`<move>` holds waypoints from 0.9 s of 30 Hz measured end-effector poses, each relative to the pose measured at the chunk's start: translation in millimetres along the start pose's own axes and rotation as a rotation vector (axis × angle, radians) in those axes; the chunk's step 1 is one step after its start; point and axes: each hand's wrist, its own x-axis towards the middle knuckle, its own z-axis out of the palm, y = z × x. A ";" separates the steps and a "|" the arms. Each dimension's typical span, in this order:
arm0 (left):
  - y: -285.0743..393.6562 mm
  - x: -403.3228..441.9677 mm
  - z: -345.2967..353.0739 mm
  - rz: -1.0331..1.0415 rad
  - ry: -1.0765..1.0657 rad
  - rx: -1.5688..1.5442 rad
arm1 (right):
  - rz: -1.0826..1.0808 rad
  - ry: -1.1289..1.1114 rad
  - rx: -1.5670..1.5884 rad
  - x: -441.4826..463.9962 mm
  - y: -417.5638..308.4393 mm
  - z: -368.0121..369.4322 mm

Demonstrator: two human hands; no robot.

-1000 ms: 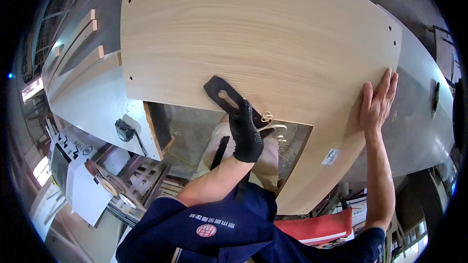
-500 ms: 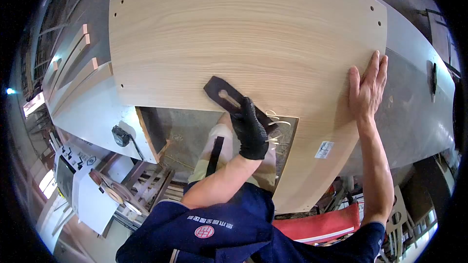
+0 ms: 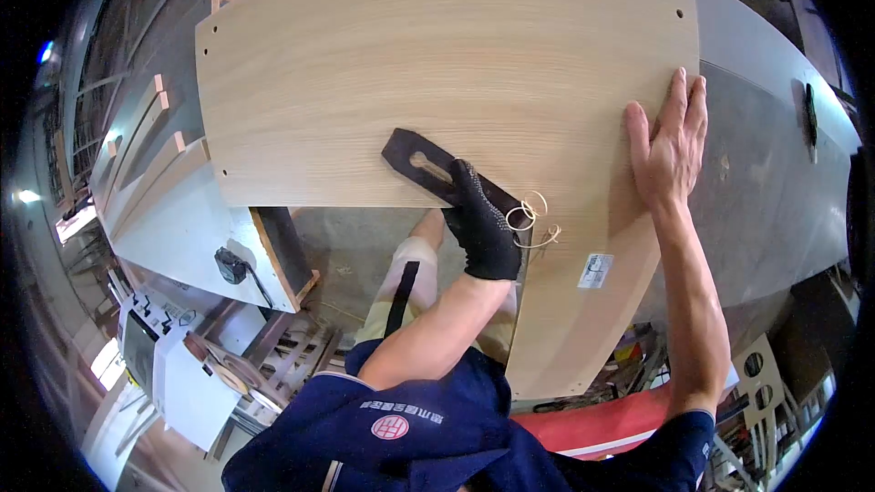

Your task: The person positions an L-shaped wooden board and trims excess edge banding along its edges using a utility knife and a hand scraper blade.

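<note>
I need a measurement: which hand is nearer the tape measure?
Left: the left hand, on the tool, is right of the tape measure; the right hand, on the panel, is farther right.

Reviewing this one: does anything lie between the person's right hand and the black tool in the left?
Yes, curled shavings at the end of the black tool nearer the right hand. Past them, only bare panel shows. The left hand already grips the tool.
</note>
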 end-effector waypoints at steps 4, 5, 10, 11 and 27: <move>0.0 3.4 -2.5 -0.035 -0.114 -0.090 | -0.013 0.021 -0.003 -1.2 1.1 0.8; 1.8 3.3 -0.5 -0.065 -0.145 -0.140 | -0.017 0.033 -0.003 -0.5 1.7 2.5; -22.4 13.4 14.5 -0.155 -0.203 -0.038 | -0.005 0.064 0.008 11.6 0.9 -4.9; -12.8 5.2 18.2 -0.156 -0.313 -0.180 | -0.014 0.073 0.013 11.7 2.8 -1.0; 37.2 33.8 -103.1 -0.103 -0.522 -0.035 | -0.694 -0.316 0.420 -85.1 -50.4 -45.7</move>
